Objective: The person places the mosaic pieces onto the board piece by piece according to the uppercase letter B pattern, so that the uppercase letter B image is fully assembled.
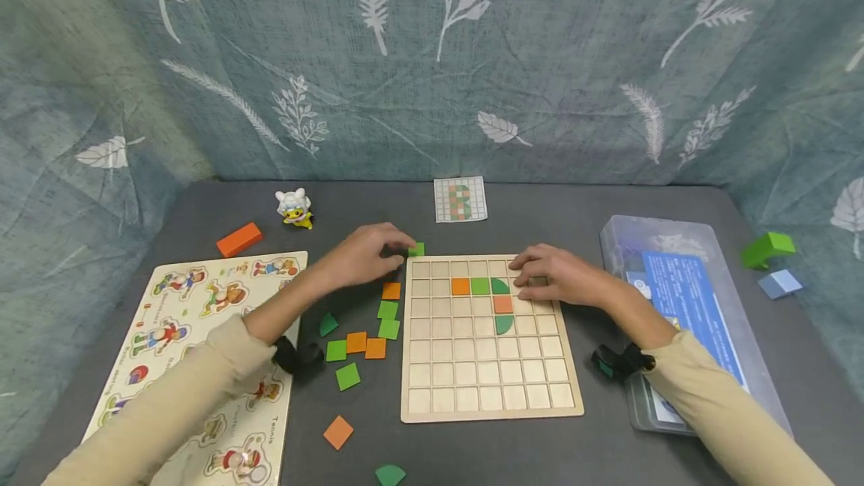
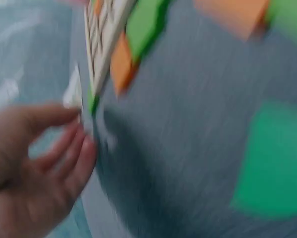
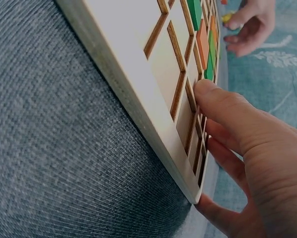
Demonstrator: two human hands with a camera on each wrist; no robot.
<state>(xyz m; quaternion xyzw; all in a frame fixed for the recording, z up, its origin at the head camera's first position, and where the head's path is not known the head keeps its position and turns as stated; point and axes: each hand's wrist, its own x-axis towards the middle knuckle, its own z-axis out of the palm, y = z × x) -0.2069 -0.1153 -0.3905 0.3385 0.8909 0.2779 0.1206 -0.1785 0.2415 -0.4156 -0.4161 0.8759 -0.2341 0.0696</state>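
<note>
My left hand [image 1: 367,252] hangs at the board's far left corner, fingers loosely bent with nothing held between them. Its index fingertip is right at a green square tile [image 1: 417,249] beside that corner. On the top right part of the wooden grid board [image 1: 452,400] rests my right hand [image 1: 556,274], its fingers spread over the cells and edge; the right wrist view shows the thumb [image 3: 206,88] on the grid. Set in the board are an orange tile [image 1: 460,286], a green tile [image 1: 480,286], two dark green quarter-circles [image 1: 500,286] and a salmon tile [image 1: 503,304].
Loose orange and green tiles [image 1: 347,376] lie left of the board. A pattern card [image 1: 460,199] lies behind it. A picture puzzle board [image 1: 223,366] is at left, a clear plastic box [image 1: 732,298] at right. A figurine [image 1: 295,208] and an orange block [image 1: 239,239] stand far left.
</note>
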